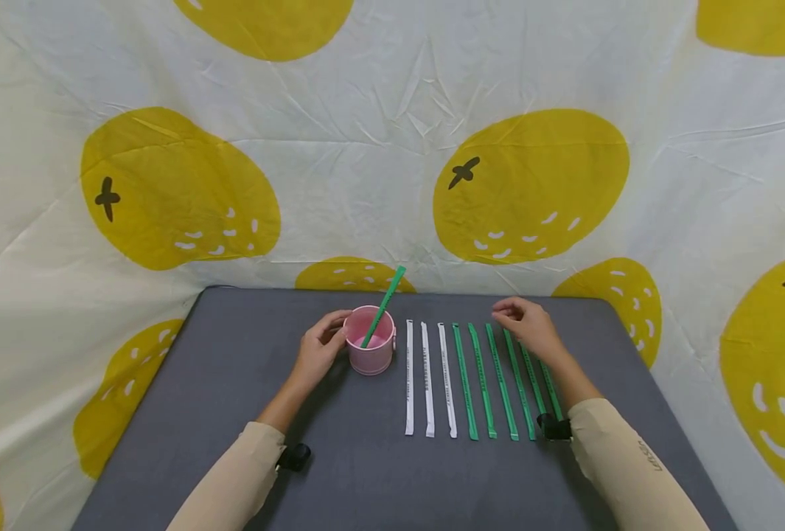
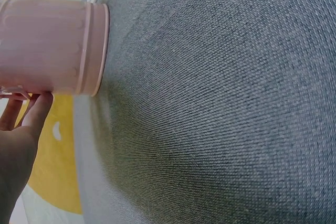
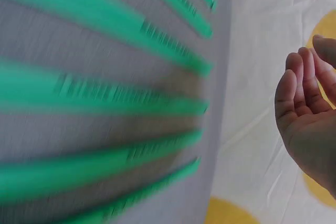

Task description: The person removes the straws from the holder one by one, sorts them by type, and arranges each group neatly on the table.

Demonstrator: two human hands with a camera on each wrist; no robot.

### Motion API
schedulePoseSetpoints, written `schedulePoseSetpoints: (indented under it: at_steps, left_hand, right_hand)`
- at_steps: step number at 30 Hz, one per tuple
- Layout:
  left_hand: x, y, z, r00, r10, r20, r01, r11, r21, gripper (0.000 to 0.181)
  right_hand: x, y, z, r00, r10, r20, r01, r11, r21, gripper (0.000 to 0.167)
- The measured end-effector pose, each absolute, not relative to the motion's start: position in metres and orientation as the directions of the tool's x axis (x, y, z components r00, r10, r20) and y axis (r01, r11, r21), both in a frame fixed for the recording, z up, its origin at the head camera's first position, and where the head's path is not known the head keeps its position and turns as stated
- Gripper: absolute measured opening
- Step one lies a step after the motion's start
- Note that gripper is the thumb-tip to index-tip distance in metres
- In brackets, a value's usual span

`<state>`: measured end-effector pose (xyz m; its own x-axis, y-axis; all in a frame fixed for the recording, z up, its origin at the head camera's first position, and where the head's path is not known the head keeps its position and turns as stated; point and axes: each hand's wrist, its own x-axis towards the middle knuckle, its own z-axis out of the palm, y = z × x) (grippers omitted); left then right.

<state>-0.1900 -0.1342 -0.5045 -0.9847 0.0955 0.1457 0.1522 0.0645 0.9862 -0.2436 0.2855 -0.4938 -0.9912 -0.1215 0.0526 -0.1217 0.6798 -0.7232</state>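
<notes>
A small pink bucket point(image 1: 370, 361) stands on the table, a green paper-wrapped straw point(image 1: 385, 302) leaning out of it past the rim. My left hand point(image 1: 321, 346) touches the bucket's left side, its thumb and fingertips by the side handle; in the left wrist view the fingers point(image 2: 38, 115) look fairly straight. To the bucket's right lies a row of printed wrapped straws: white straws point(image 1: 427, 380) first, then several green straws point(image 1: 481, 380). Above the far ends of the green ones hovers my right hand point(image 1: 528, 324), fingers loosely bent, holding nothing. My forearm partly covers the rightmost straws.
The dark grey cloth-covered table point(image 1: 365, 472) reaches back to a pale curtain point(image 1: 365, 199) with large yellow fruit prints. Each wrist carries a black camera, the left camera point(image 1: 295, 457) near the table's front and the right camera point(image 1: 554, 428) over the straws' near ends.
</notes>
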Motion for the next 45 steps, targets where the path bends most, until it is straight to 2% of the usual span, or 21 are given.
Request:
schedulePoseSetpoints:
  at_steps: [12, 21, 32, 39, 45]
  left_hand:
    - [-0.19, -0.137, -0.51, -0.982, 0.078, 0.174, 0.178, 0.04, 0.983, 0.036]
    - [-0.189, -0.139, -0.51, -0.982, 0.09, 0.169, 0.173, 0.043, 0.984, 0.036]
    - [-0.19, -0.136, -0.508, -0.983, 0.079, 0.166, 0.171, 0.057, 0.984, 0.036]
    - [-0.202, -0.138, -0.532, -0.985, 0.06, 0.164, 0.168, 0.074, 0.983, 0.036]
    - [-0.204, -0.137, -0.536, -0.982, 0.062, 0.178, 0.183, 0.074, 0.98, 0.035]
  right_hand:
    - [-0.262, 0.194, -0.478, -0.977, -0.199, 0.07, -0.153, 0.44, -0.885, 0.03]
    - [-0.271, 0.136, -0.475, -0.954, -0.284, 0.1, -0.194, 0.326, -0.925, 0.042]
    - [-0.278, 0.112, -0.471, -0.948, -0.304, 0.098, -0.177, 0.243, -0.954, 0.042]
    - [-0.28, 0.107, -0.469, -0.922, -0.355, 0.155, -0.223, 0.16, -0.962, 0.04]
    - [-0.281, 0.105, -0.471, -0.912, -0.373, 0.171, -0.216, 0.081, -0.973, 0.037]
